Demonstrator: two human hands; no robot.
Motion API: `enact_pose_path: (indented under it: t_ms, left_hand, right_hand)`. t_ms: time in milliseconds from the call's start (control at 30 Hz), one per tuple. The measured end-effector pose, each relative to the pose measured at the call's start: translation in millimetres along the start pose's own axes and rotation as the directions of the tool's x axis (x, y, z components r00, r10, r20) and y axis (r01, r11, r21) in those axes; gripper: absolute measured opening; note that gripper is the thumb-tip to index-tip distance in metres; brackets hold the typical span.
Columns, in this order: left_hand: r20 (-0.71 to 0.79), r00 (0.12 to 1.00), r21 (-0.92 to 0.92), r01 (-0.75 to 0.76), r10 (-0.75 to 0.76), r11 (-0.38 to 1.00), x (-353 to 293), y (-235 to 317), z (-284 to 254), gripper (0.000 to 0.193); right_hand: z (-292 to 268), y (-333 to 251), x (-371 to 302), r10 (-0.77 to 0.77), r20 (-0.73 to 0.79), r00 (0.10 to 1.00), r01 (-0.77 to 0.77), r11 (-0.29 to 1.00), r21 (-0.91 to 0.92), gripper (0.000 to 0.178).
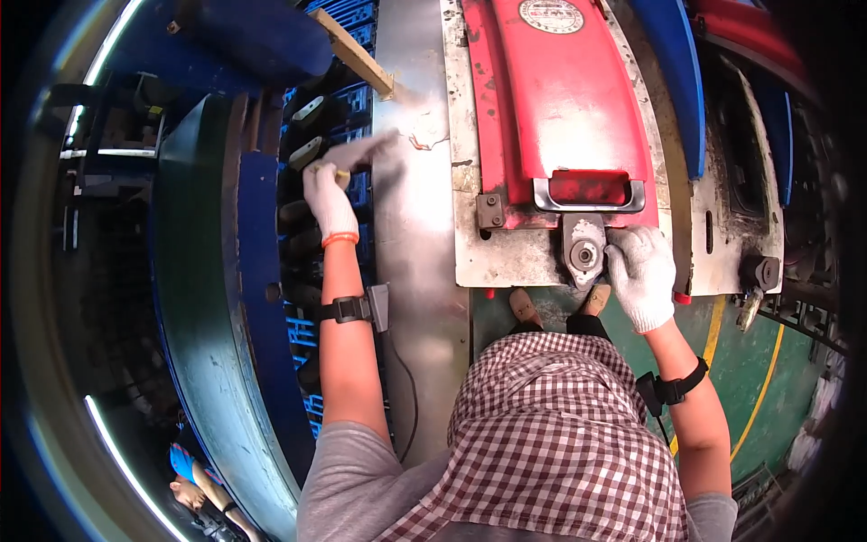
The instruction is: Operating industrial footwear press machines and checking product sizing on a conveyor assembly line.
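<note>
My left hand (330, 197), in a white knit glove, is out over the left side of the metal bench (415, 226). Its fingers are closed on a flat greyish-pink piece (368, 147), too smeared by motion to name; a small yellow bit shows at the fingertips. My right hand (643, 278), gloved the same way, is at the front of a red mould-like machine cover (582, 99), its fingers bent and together against the right side of a grey metal latch (585, 256). Whatever those fingers grip is hidden. Above the latch sits a metal-framed handle (591, 207).
Left of the bench, blue racks (312, 379) hold dark pieces. A wooden stick (352, 54) juts over the bench's far end. Blue panels (682, 90) and a second machine plate (736, 262) stand on the right. Another person (194, 479) is at the lower left, beyond a green belt (217, 316).
</note>
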State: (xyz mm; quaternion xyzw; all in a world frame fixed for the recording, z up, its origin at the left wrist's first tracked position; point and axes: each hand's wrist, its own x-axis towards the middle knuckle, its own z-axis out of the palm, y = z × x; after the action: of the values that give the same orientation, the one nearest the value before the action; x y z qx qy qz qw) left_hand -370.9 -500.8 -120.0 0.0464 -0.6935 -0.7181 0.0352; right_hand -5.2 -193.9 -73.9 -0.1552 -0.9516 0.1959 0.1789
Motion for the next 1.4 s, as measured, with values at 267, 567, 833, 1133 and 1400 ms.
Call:
enact_pose_path:
  t_ms: [267, 567, 833, 1133, 1400]
  left_hand:
    - [0.547, 0.837, 0.771, -0.492, -0.027, 0.405, -63.9, -41.4, 13.1, 0.061]
    - [-0.180, 0.976, 0.854, 0.095, 0.119, 0.511, -195.3, -110.3, -159.8, 0.070]
    - [-0.652, 0.272, -0.622, 0.340, -0.707, 0.705, -219.9, -131.8, -378.6, 0.082]
    - [-0.271, 0.433, -0.634, 0.592, -0.860, 0.498, -146.3, -151.0, -440.5, 0.062]
    - [-0.379, 0.451, -0.630, 0.514, -0.808, 0.582, -158.8, -148.0, -430.1, 0.047]
  right_hand:
    - [4.6, -6.3, 1.3, -0.043, -0.012, 0.999, 0.043, 0.999, -0.020, 0.015]
    - [9.1, 10.7, -8.3, 0.018, 0.079, 0.997, -0.019, 1.000, 0.013, 0.018]
    - [20.0, 36.8, -19.2, 0.105, 0.163, 0.981, -0.112, 0.993, 0.037, 0.018]
    - [14.5, 11.8, -6.5, 0.042, 0.131, 0.991, -0.037, 0.998, -0.041, 0.009]
    - [13.5, 3.7, -4.4, 0.015, 0.096, 0.995, -0.019, 0.999, 0.046, 0.011]
